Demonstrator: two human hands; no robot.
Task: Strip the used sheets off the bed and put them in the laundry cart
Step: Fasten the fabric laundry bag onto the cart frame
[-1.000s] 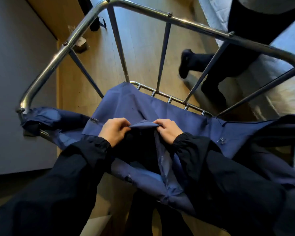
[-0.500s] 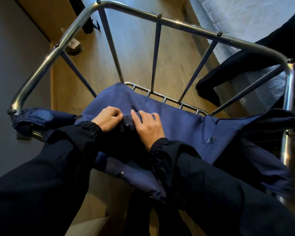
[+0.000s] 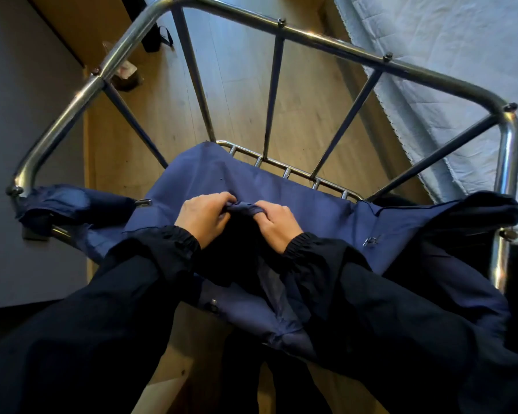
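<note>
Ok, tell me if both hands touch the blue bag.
Touching. Head view: left hand and right hand each curl their fingers round a raised fold of the blue bag.

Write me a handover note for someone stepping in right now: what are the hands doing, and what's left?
Left hand and right hand both pinch a fold at the edge of the blue bag.
The bag hangs loose in the cart frame; no sheets show in it.
Bed, at right, has white bedding on.
Left: fit the bag, strip the bed, load the cart.
</note>
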